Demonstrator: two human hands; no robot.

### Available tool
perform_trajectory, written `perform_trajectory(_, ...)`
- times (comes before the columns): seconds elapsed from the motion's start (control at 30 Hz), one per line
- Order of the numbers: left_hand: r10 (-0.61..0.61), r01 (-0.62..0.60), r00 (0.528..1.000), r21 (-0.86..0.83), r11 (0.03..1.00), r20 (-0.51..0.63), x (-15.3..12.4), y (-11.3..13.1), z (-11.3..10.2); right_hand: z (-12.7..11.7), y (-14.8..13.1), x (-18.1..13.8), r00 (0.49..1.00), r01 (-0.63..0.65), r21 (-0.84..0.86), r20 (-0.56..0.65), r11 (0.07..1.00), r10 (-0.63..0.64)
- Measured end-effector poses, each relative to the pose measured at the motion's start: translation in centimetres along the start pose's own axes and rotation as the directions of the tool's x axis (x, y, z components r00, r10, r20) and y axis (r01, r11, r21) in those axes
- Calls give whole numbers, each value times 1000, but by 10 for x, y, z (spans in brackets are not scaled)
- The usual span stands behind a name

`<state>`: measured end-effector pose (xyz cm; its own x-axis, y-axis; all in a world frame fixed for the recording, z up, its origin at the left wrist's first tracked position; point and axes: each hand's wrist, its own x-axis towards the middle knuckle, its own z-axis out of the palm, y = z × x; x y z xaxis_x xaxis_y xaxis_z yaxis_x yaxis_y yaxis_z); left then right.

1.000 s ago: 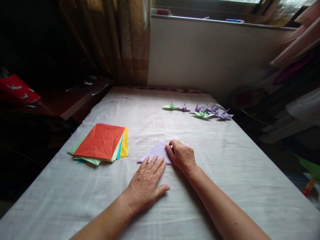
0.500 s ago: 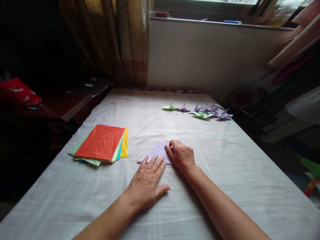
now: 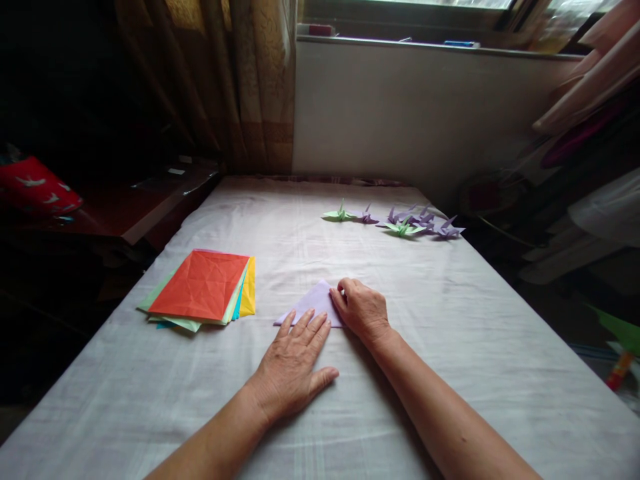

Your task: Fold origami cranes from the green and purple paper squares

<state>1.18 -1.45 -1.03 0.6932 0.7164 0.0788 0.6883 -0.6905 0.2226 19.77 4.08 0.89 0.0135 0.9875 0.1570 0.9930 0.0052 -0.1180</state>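
Observation:
A light purple sheet of origami paper (image 3: 315, 300), folded into a triangle, lies flat on the cloth with its point away from me. My left hand (image 3: 295, 357) rests flat, fingers spread, with the fingertips on the triangle's near edge and the thumb out to the right. Curled at the paper's right side is my right hand (image 3: 363, 307), its thumb and bent fingers closed at the sloping edge. That hand covers the right corner of the triangle.
Left of the paper sits a stack of coloured sheets (image 3: 200, 287), red on top. Several folded paper cranes, purple (image 3: 447, 230) and green (image 3: 403, 229), stand at the far right of the cloth-covered table (image 3: 450, 387). A dark side table (image 3: 135, 213) adjoins at left.

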Motion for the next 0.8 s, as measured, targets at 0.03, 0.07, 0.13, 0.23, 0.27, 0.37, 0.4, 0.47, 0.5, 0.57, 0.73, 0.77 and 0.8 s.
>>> perform_trajectory(0.03,1,-1,1000,4,1000,-7,0,0,0,-1,3,0,1000,-3,34,-1,999,3)
perform_trajectory(0.07,2,-1,1000,9,1000,-20,0,0,1,-2,6,0,1000,-1,77,-7,997,1)
perform_trajectory(0.13,6,-5,999,16,1000,-48,0,-1,3,-4,16,-3,999,24,171,-48,985,-16)
perform_trajectory(0.23,15,-13,997,24,1000,-78,0,-2,7,-4,30,-13,982,90,239,-183,967,-46)
perform_trajectory(0.27,18,-16,996,27,1000,-84,0,-2,8,-2,32,-18,974,99,236,-224,967,-45)
perform_trajectory(0.37,35,-31,996,41,999,-86,0,-3,9,5,27,-33,973,76,171,-227,982,-36)
perform_trajectory(0.4,39,-36,996,48,998,-80,0,-3,8,7,22,-37,981,63,140,-192,988,-36)
perform_trajectory(0.47,42,-39,997,62,997,-62,0,-3,7,10,15,-43,994,25,84,-109,996,-16)
perform_trajectory(0.5,41,-37,998,68,997,-54,0,-3,6,11,13,-45,997,1,63,-71,998,4)
perform_trajectory(0.57,38,-35,998,71,997,-45,1,-3,6,9,16,-47,998,-58,31,-16,998,59)
perform_trajectory(0.73,42,-38,997,69,997,-57,1,-4,8,1,49,-56,973,-224,-30,60,974,225)
perform_trajectory(0.77,44,-40,997,71,997,-59,1,-4,9,0,56,-59,967,-244,-38,67,969,246)
perform_trajectory(0.8,46,-41,997,73,996,-59,1,-5,9,-1,61,-61,961,-263,-44,75,964,265)
